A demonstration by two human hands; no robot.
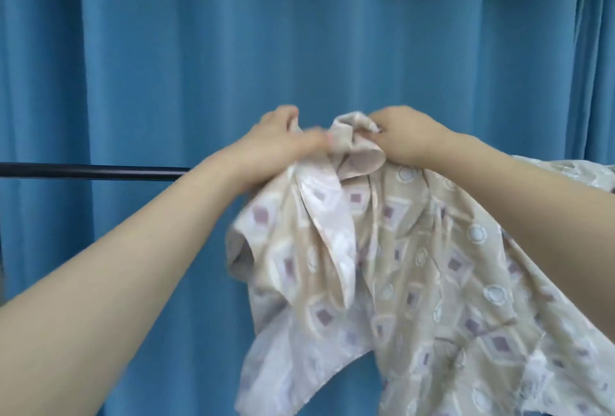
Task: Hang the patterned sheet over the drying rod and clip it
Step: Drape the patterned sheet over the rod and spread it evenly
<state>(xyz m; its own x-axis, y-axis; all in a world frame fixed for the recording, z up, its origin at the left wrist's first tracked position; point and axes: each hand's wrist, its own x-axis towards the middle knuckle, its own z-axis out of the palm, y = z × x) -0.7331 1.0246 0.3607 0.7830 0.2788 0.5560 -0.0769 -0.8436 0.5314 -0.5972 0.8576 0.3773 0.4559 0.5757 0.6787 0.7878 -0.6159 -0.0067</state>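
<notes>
The patterned sheet, beige with purple diamonds and white circles, hangs bunched in front of me at centre and right. My left hand grips a fold of its top edge from the left. My right hand pinches the crumpled top edge just beside it. Both hands are held slightly above the black drying rod, which runs level from the left edge and disappears behind my left forearm and the sheet. More sheet lies draped at the far right, at about rod height. No clip is in view.
A blue curtain fills the whole background behind the rod. A dark vertical strip shows at the left edge below the rod.
</notes>
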